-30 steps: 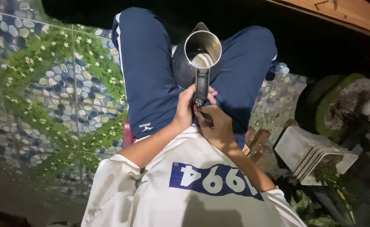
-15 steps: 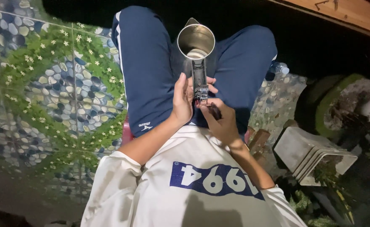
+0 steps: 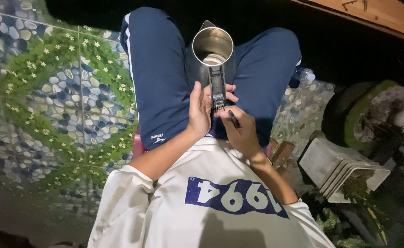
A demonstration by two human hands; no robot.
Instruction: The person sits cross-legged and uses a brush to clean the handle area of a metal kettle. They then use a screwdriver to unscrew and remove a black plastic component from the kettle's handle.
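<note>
A steel electric kettle (image 3: 211,48) without a lid rests between my knees, its spout pointing away from me. Its grey handle (image 3: 217,87) is opened up, showing the inside. My left hand (image 3: 201,110) grips the lower part of that handle from the left side. My right hand (image 3: 238,131) sits just below the handle and holds a thin dark tool (image 3: 233,118), its tip pointing up toward the handle's lower end. I sit on a red stool (image 3: 137,144), wearing dark blue trousers and a white shirt.
The floor to the left is tile with a pebble and green leaf pattern (image 3: 50,105). A stack of grey square pots (image 3: 340,167) lies at the right, with a round mossy planter (image 3: 376,115) beyond it. A plastic bottle (image 3: 303,76) lies by my right knee.
The kettle has tilted more upright and shifted slightly left in my lap. My right hand has slid down below the handle with the tool.
</note>
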